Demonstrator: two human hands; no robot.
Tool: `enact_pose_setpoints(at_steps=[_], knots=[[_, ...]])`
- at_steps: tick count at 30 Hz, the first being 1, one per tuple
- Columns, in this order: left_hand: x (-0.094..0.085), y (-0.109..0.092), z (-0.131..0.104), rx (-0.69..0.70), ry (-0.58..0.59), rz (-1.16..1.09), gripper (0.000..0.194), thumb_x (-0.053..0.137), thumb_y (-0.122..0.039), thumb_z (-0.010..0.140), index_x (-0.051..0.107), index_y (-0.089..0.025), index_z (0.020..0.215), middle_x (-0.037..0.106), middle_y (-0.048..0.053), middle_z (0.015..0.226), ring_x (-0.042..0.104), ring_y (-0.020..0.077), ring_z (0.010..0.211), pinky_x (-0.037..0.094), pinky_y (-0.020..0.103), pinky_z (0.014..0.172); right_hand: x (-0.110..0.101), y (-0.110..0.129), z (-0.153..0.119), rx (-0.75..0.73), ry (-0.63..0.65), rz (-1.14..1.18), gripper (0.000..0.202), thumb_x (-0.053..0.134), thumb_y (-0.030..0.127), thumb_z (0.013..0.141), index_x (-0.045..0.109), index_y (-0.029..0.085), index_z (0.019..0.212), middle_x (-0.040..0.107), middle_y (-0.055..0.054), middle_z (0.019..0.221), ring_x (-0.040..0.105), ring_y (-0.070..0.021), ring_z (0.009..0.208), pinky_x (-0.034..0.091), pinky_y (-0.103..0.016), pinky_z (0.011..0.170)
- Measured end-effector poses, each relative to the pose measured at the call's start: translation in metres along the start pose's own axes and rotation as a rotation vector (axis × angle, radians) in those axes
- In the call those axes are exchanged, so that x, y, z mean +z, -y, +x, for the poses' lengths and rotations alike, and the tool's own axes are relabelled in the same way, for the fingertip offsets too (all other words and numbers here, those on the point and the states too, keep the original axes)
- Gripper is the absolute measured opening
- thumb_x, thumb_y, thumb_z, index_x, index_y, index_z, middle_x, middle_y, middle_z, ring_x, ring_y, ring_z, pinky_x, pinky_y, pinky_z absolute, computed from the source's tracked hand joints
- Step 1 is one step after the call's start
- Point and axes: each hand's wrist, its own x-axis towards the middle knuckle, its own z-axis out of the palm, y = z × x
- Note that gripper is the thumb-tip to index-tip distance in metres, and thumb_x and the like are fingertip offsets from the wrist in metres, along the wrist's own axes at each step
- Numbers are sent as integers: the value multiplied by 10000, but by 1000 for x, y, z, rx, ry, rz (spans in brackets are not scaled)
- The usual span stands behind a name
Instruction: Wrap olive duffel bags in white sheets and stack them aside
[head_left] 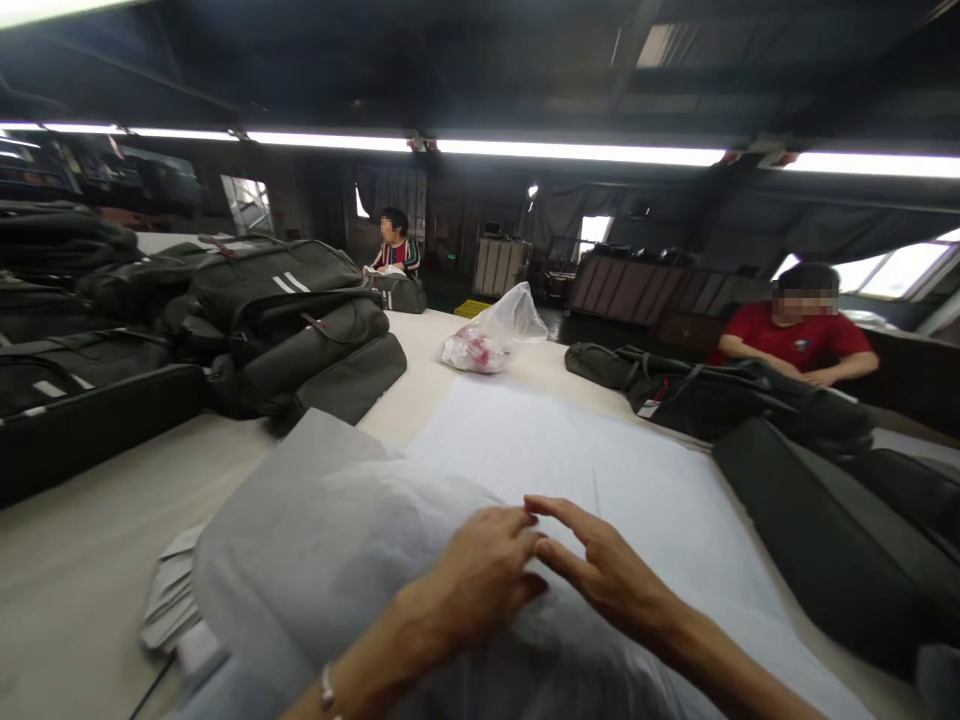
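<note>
Cloudy, wrinkled sheeting (300,540) puffs up toward the tabletop's (82,580) near edge beneath the left hand (484,562) and right hand (604,565), thumbs parted from forefingers on both.

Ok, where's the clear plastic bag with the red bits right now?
Head view, upper middle: the clear bag sits on the table, just beyond the white sheets, between the dark bag stacks.
</note>
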Motion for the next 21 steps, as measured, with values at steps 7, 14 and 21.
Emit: enact_pose_setpoints(at_steps=[7,14,21], knots=[[-85,142,-36,-339,184,293,528,674,-550,800,632,-142,1134,689,172,1122,624,334,1092,453,454,961,54,26,78,136,10,-120,799,725,559,738,479,206,1411,585,-128,1332,547,-289,1206,398,-443,1056],[-101,148,-95,-123,204,189,154,719,-318,794,611,-212,823,678,22,862,623,230,847,427,334,776,86,41,106,136,40,-112,481,855,446,606,731,256,1030,610,19,775,560,-160,737,433,-273,687],[-125,168,-128,56,143,-102,163,619,-253,888,537,-231,750,602,-32,801,546,150,774,373,275,744,99,41,93,-116,-33,-117,271,714,464,804,676,209,720,609,1,731,564,-131,684,416,-244,649]])
